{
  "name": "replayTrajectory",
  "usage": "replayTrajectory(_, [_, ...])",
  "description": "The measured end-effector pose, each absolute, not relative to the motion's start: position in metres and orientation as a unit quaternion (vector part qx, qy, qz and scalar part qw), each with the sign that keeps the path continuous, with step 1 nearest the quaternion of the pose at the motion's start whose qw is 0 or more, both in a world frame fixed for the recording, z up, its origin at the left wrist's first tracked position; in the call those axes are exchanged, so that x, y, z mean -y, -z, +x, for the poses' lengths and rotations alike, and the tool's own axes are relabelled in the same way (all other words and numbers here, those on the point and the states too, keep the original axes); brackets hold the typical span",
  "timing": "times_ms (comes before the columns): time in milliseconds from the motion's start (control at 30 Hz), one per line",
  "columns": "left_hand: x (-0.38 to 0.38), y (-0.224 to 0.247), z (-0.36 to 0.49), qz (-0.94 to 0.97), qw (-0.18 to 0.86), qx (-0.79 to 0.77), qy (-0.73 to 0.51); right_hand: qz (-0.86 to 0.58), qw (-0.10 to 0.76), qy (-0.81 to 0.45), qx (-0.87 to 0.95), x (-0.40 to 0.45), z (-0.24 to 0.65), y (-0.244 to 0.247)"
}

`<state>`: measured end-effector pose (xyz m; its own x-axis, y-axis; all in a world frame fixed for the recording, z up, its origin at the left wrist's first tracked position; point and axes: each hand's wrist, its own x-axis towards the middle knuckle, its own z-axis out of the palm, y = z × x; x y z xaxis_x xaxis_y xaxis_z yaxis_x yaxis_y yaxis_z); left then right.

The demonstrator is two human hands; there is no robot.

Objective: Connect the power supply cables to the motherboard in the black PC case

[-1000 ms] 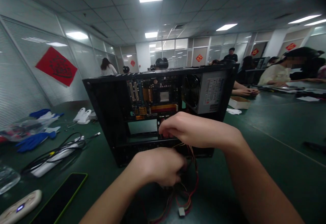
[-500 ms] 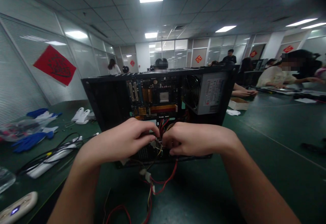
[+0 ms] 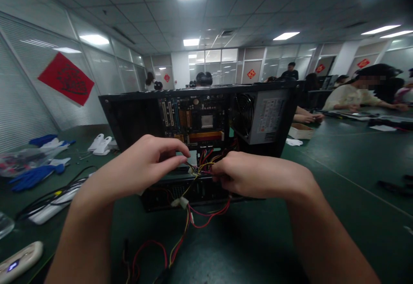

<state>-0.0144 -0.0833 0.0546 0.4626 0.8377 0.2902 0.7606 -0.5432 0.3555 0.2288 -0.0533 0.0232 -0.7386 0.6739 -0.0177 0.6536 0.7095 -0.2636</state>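
Open computer case (image 3: pixel 124 122) stands upright on the green table (image 3: pixel 342 185), mid-view, open side facing the wearer. Both hands in at its lower front edge, working a bundle of wires (image 3: pixel 204 157). Left hand (image 3: pixel 146 163): thumb and index brought together on a thin dark wire that runs from the fingertips down into the bundle. Right hand (image 3: pixel 240 173): fingers curled in around the yellow and red wires, just right of the left fingertips; fingertips partly hidden. Wires spill over the case's lower edge; white plug (image 3: pixel 183 202) hangs there, more red and yellow cable trailing onto the table below, between the forearms. Inside case: circuit board (image 3: pixel 190 118) at upper middle, grey power supply (image 3: pixel 269 116) at upper right, round fan (image 3: pixel 242 114) on its left face. Left of case on table: blue glove (image 3: pixel 35 177), clear plastic bag (image 3: pixel 24 161), white bar (image 3: pixel 48 208) with black cord over it, beige gadget (image 3: pixel 21 261) with small lit display near bottom corner. Right of case: small open box (image 3: pixel 301 131), crumpled white paper (image 3: pixel 294 142) just beside it. Another person's hands (image 3: pixel 311 117) rest past the box; person in a light top (image 3: pixel 346 98) sits farther right, arms on the table.
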Motion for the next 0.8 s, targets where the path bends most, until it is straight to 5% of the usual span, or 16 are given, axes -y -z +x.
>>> replayTrajectory(300, [0.086, -0.057, -0.018, 0.807, 0.056, -0.487, -0.328, -0.351, 0.139, -0.111, 0.919, 0.056, 0.238, -0.032])
replayTrajectory(667, [0.076, -0.053, -0.026, 0.825, 0.035, -0.501, -0.258, -0.370, 0.324, -0.116, 0.863, 0.061, 0.260, -0.051])
replayTrajectory(800, [0.080, -0.055, -0.013, 0.789, -0.033, -0.495, -0.362, -0.341, 0.233, -0.123, 0.902, 0.062, 0.253, -0.047])
